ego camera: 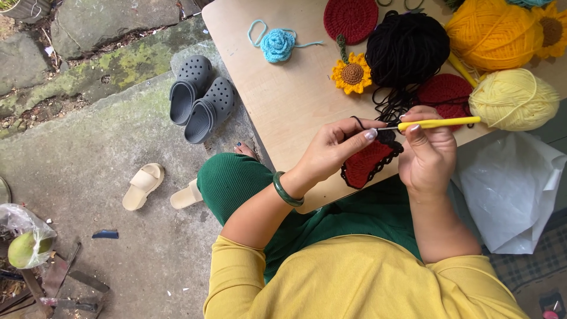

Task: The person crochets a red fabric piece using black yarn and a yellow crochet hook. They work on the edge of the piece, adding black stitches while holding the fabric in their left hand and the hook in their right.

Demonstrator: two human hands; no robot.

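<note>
wooden table [277, 88] crowded with yarn balls [493, 32]; left hand [333, 147] pinches red crochet piece [366, 162], right hand [428, 156] grips yellow hook [437, 123].

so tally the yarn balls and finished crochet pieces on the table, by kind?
Yarn balls: 3, black, orange, pale yellow
Red crochet rounds: 2
Crochet flowers: 3, blue rose, sunflowers
Total: 8

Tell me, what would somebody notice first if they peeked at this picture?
Probably the two hands in the middle: the left hand pinches a red crochet piece edged in black, and the right hand holds a yellow crochet hook to it. Behind them on the wooden table sit a big orange yarn ball, a black yarn heap and a crocheted sunflower.
</note>
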